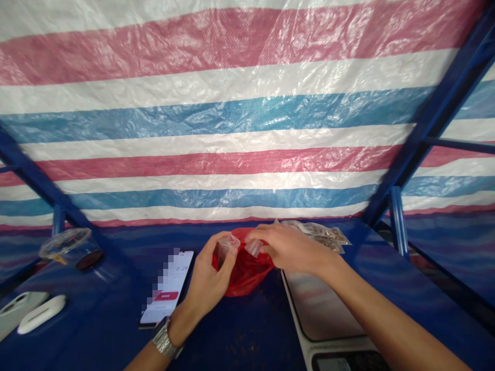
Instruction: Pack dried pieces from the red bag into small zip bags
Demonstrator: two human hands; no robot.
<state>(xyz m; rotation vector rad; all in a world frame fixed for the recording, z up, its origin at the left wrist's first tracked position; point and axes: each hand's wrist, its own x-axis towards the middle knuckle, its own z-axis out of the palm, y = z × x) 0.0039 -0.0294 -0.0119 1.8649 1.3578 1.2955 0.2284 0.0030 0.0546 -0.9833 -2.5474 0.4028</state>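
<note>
Over a red plastic bag (247, 278) in the middle of the blue table, both hands hold clear plastic. My left hand (211, 273), with a metal-banded watch at the wrist, is closed on a small clear bag (228, 245) between thumb and fingers. On the bag's right side my right hand (284, 247) pinches a piece of clear plastic (254, 248) above the red bag's opening. Whether the two clear pieces are joined cannot be made out. The inside of the red bag is mostly hidden.
A scale (325, 309) lies under my right forearm, with clear packets of dried bits (328, 236) behind it. Left of my left hand is a phone (170, 288). Farther left are a clear plastic cup (71, 245) and a white case (42, 314). Blue metal bars (421, 134) frame a striped tarp.
</note>
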